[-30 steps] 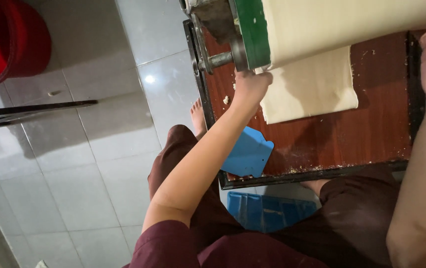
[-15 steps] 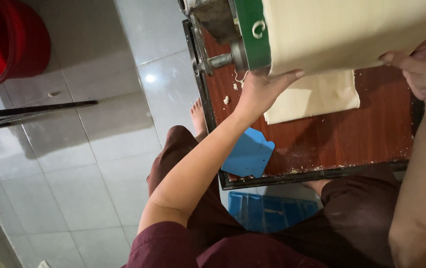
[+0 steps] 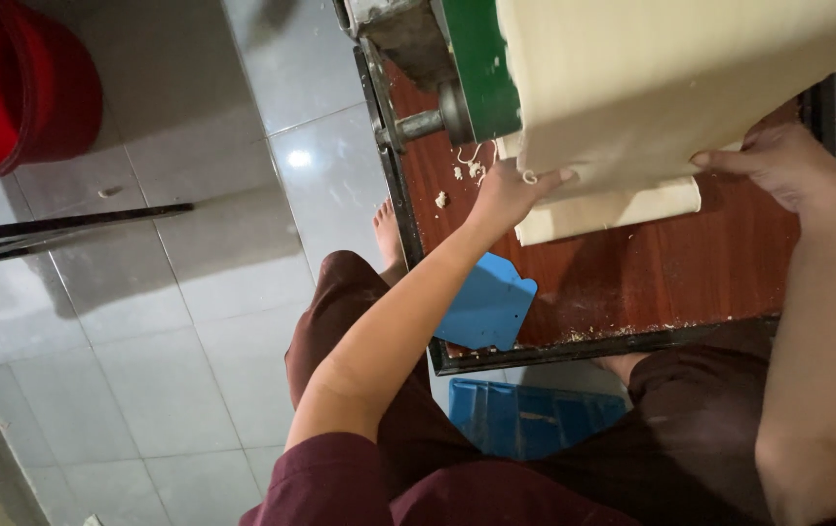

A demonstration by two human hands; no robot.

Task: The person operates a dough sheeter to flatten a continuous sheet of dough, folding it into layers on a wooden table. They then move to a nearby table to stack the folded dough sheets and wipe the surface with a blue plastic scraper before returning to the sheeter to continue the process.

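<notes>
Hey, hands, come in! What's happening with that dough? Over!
Left hand and right hand both under the dough sheet, holding its lower edge. Sheet hangs from the roller machine. Blue scraper lies apart on the table.

One dough sheet (image 3: 652, 78); one blue scraper (image 3: 486, 307); one red bucket (image 3: 19, 88); one blue crate (image 3: 535, 419); two hands (image 3: 511, 195).

The dough sheet (image 3: 652, 88) runs off the top and right edges. It hides the fingertips of the left hand (image 3: 511, 195) and the right hand (image 3: 779, 166). The red bucket (image 3: 19, 88) is cut off at the left edge.
</notes>
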